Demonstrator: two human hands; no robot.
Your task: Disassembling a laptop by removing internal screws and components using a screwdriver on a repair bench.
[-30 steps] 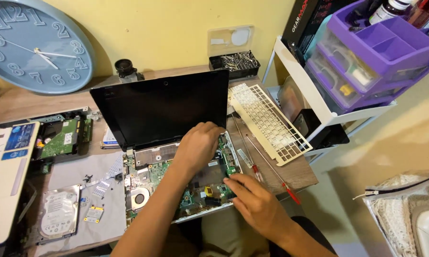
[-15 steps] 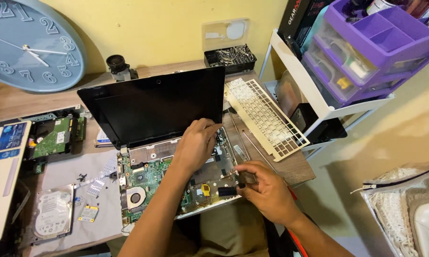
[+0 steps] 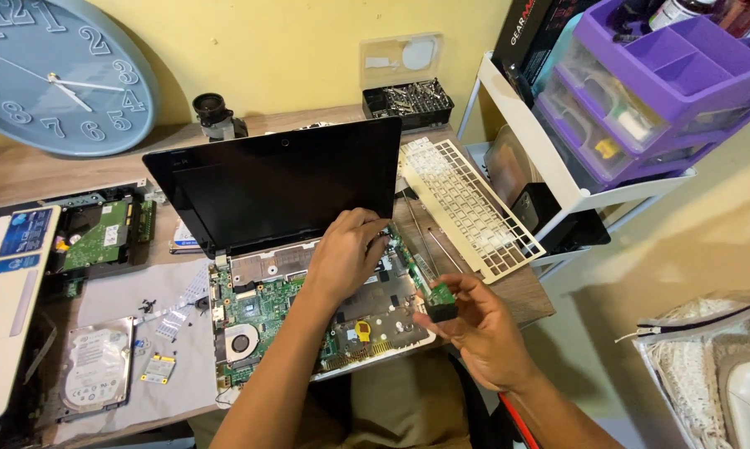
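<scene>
An opened small laptop (image 3: pixel 275 187) stands on the desk with its dark screen up and its green motherboard (image 3: pixel 267 303) bare. My left hand (image 3: pixel 346 254) rests on the right side of the motherboard, fingers pressed near the hinge. My right hand (image 3: pixel 483 333) is lifted just off the laptop's front right corner. It pinches a small green circuit board (image 3: pixel 440 298) with a black part on it.
A removed white keyboard (image 3: pixel 470 204) lies to the right of the laptop, with thin tools (image 3: pixel 429 245) beside it. A hard drive (image 3: pixel 92 366), a small card (image 3: pixel 157 367), loose screws, another green board (image 3: pixel 100 237), a screw-bit case (image 3: pixel 408 101), a wall clock (image 3: pixel 54 75) and purple drawers (image 3: pixel 641 91) surround it.
My right hand has lifted away from the motherboard to the right, now holding the small green board up. My left hand stays on the board near the hinge.
</scene>
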